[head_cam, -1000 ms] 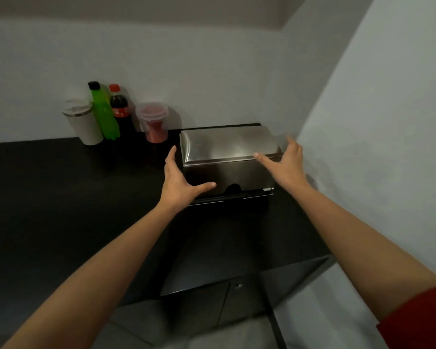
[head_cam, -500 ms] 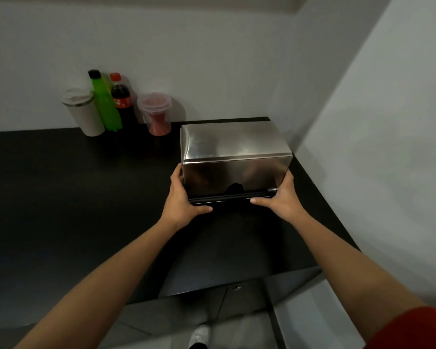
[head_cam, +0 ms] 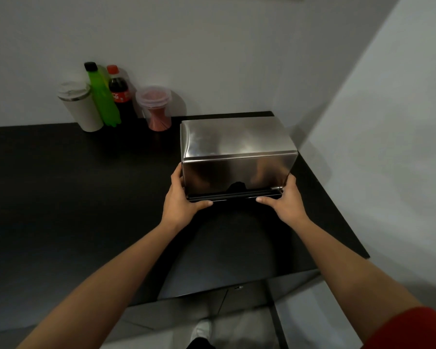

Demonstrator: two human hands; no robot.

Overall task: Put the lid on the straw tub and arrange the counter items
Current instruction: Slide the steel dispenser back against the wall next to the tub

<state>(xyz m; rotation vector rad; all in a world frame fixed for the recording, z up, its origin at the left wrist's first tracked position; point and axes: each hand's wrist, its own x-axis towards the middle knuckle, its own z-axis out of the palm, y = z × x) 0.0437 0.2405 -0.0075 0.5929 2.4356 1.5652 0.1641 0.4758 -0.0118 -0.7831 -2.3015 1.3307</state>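
Observation:
A shiny steel dispenser box (head_cam: pixel 237 147) stands on the black counter (head_cam: pixel 73 197) near the right wall. My left hand (head_cam: pixel 181 197) grips its lower left front corner and my right hand (head_cam: pixel 283 200) grips its lower right front corner, thumbs under the front edge. Behind it to the left stands the clear straw tub (head_cam: pixel 156 108) with red straws inside and a clear lid on top.
Against the back wall stand a white tumbler (head_cam: pixel 79 105), a green bottle (head_cam: pixel 101 95) and a cola bottle (head_cam: pixel 120 94). The right wall runs close beside the box. The counter's front edge lies below my forearms, with cabinet doors under it.
My hands dropped from the box's upper sides to its lower front corners. The box now sits nearer to me, away from the back wall.

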